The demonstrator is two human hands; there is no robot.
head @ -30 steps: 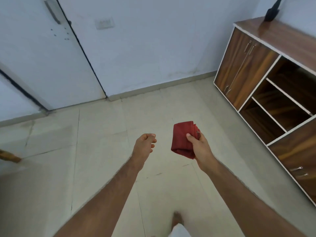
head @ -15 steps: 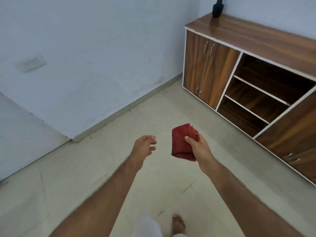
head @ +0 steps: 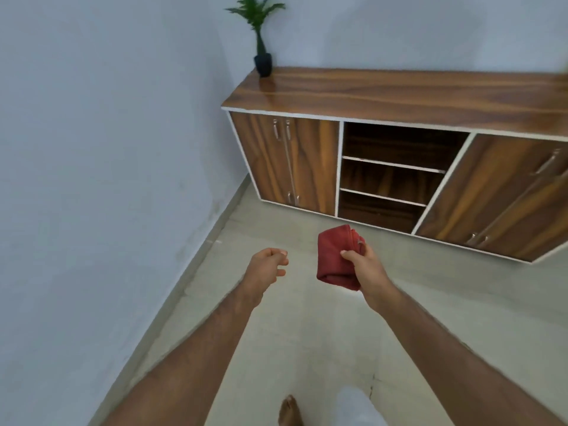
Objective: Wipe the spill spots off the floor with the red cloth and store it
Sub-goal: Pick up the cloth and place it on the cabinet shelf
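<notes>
My right hand [head: 365,267] holds the folded red cloth [head: 333,256] in front of me at about waist height, thumb pressed on its right edge. A short way to its left, my left hand [head: 266,270] is loosely curled with nothing in it. Ahead stands a low wooden cabinet [head: 399,96] with an open shelf bay [head: 390,176] in its middle, straight beyond the cloth. The pale tiled floor [head: 307,333] lies below; I see no spill spots on it.
A potted plant [head: 261,35] stands on the cabinet's left end. Closed doors flank the shelf bay on both sides. A white wall [head: 107,164] runs along the left. My bare foot [head: 289,410] shows at the bottom edge.
The view has swung right: the door and left wall slid out of sight and the cabinet now faces me squarely. Both hands keep the same pose, cloth still held.
</notes>
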